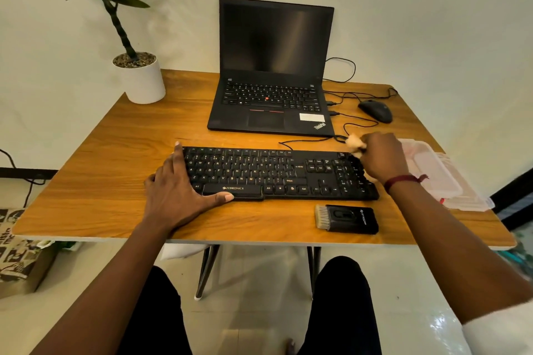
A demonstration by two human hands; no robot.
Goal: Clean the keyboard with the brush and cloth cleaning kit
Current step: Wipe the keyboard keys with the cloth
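A black keyboard point(277, 174) lies across the middle of the wooden table. My left hand point(178, 184) rests flat on its left end, fingers spread, thumb along the front edge by the space bar. My right hand point(380, 157) sits over the keyboard's right end at the number pad and grips a small pale cloth point(354, 143) that sticks out past the fingers. The black cleaning brush point(347, 219), pale bristles pointing left, lies on the table just in front of the keyboard's right half, untouched.
An open black laptop point(271, 95) stands behind the keyboard, with a wired mouse point(375, 111) and cables to its right. A clear plastic box point(441, 173) lies at the right edge. A potted plant point(141, 78) occupies the back left corner.
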